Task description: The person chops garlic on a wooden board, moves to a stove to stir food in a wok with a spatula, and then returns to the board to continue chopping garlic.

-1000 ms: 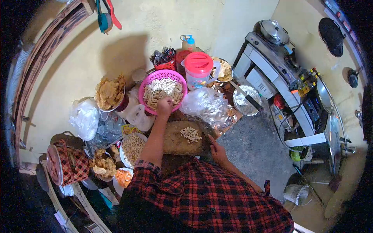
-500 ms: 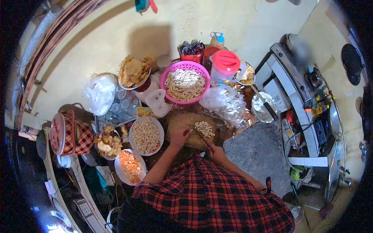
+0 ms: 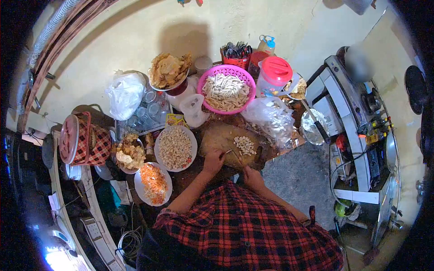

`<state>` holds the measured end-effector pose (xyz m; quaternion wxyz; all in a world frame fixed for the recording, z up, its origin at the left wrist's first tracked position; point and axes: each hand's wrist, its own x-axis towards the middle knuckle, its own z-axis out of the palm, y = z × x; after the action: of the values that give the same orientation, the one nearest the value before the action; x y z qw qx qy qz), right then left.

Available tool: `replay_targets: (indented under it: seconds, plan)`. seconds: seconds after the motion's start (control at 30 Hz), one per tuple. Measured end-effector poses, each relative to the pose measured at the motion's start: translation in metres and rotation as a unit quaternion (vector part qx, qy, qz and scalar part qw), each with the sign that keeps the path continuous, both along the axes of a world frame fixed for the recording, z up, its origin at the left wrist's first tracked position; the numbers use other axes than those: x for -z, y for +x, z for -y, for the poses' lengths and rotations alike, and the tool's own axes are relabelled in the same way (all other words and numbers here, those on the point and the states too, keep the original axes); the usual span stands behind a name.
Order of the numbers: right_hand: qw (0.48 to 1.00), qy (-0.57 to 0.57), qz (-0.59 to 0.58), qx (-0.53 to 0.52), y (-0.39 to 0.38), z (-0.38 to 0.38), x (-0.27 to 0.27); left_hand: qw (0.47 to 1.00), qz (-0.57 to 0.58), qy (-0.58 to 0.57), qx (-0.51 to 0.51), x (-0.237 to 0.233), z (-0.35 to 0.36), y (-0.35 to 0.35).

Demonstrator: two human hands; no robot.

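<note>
At the left of the counter (image 3: 187, 174) stand a plate of orange shreds (image 3: 153, 184) and, beside it, a plate (image 3: 195, 145) heaped with pale cut pieces (image 3: 175, 147). That heap looks like the share of the chopping already finished and set aside.

The left hand (image 3: 214, 160) rests at the near edge of the wooden chopping board (image 3: 217, 135), its fingers curled and pinching down one pale stick (image 3: 228, 152) that lies flat on the wood. Behind the board, touching the wall side of the counter, the pink basket (image 3: 230, 67) is full of uncut sticks (image 3: 226, 92), so by this showing the greater part of the cutting remains. A small pile of fresh pieces (image 3: 245, 145) lies on the board's right half, just beside the held stick, not yet moved to the plate.

The right hand (image 3: 253, 177) is closed round the handle of a knife (image 3: 238, 159), whose blade slants up onto the board towards the stick. Whether the edge touches the stick cannot be told.

As for writing, a yellow printed packet (image 3: 174, 119) lies between the plate and a white jug, but its print is too small to read. The red-lidded pitcher (image 3: 274, 74) to the right shows no legible label.
</note>
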<state>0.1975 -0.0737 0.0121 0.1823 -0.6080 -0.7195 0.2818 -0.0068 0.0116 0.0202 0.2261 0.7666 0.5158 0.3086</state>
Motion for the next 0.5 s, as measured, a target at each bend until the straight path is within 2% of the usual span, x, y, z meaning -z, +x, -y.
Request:
replay_targets:
  seconds: [0.1,0.17,0.4,0.5]
  plan:
    - [0.999,-0.036,0.007,-0.014,-0.005,-0.004,-0.014,0.999,0.04,0.005,-0.009,0.007,0.0,0.001]
    - [0.998,-0.052,0.047,-0.003,-0.009,-0.006,-0.02,1.0,0.003,0.01,-0.021,0.009,0.0,0.002]
    - [0.999,-0.024,0.033,-0.003,-0.011,-0.002,-0.008,0.999,-0.021,0.034,-0.022,0.003,-0.001,0.003]
    - [0.998,-0.041,0.055,-0.014,-0.012,-0.002,-0.008,1.0,0.013,-0.01,-0.022,0.007,-0.002,0.003]
